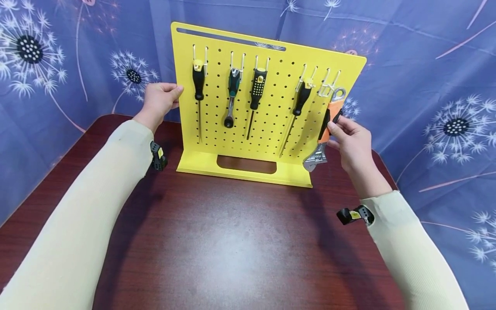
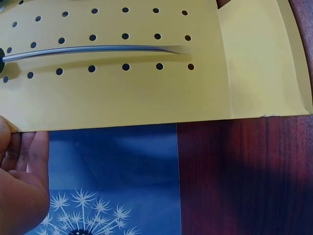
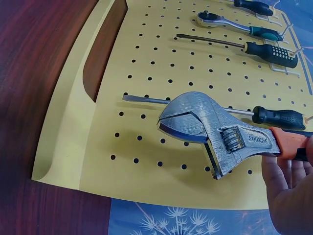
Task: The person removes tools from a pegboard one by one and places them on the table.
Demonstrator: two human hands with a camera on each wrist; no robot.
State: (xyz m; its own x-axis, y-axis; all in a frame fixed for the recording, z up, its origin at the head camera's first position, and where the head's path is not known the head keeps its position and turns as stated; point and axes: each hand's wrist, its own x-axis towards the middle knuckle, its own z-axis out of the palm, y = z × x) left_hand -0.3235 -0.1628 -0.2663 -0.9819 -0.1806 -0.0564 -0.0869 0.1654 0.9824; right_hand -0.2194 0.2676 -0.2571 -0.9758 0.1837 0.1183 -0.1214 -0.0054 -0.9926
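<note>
My left hand (image 1: pixel 158 103) pinches the left edge of the yellow pegboard (image 1: pixel 240 148), thumb on the front. In my right hand (image 1: pixel 354 144) is an adjustable wrench (image 1: pixel 318 156), gripped by its orange and black handle, jaw end down. The wrench's ring end is just below an unoccupied white double hook (image 1: pixel 326 89) at the upper right of the board. In the right wrist view, the wrench head (image 3: pixel 195 122) overlaps the board and the shaft of the nearest screwdriver (image 3: pixel 279 117).
Along the board hang a screwdriver (image 1: pixel 198 82), a ratchet wrench (image 1: pixel 233 84), a screwdriver with a dotted grip (image 1: pixel 257 88) and another screwdriver (image 1: pixel 302 97), all on white hooks. The board stands on a dark red wooden table (image 1: pixel 232 241), with a blue dandelion-print curtain (image 1: pixel 426 51) behind.
</note>
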